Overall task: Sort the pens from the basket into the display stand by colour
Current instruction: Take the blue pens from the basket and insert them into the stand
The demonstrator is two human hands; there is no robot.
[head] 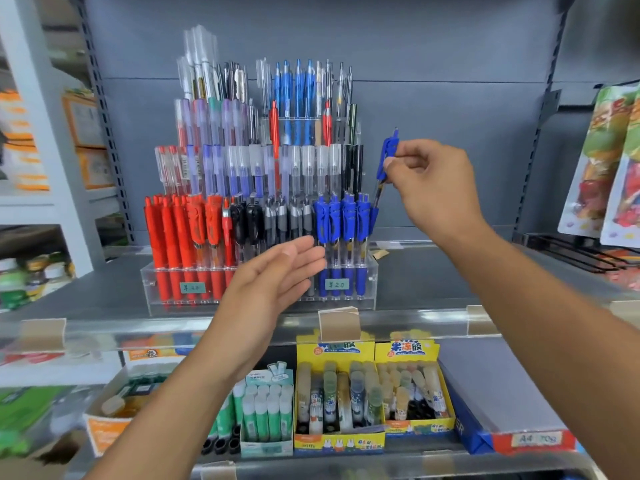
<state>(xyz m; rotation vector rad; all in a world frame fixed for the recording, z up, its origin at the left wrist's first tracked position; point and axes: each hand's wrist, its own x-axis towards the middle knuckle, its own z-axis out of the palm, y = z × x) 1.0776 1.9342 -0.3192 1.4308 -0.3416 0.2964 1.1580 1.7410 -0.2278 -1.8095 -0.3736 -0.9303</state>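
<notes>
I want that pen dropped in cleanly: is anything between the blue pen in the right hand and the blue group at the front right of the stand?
Nothing visible blocks it. The right hand pinches the blue pen just above the right end of the blue pens in the display stand. The open left hand hovers lower, further left.

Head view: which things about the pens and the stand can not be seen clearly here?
- Basket: not in the head view at all.
- Blue pen pinched by the right hand: whether its tip is in the display stand is hidden behind the front-row blue pens.
- Front-row middle slots: covered by the open left hand.
- Left price label: digits blurred.
- Top-row pens: colours too small, blurred.
</notes>
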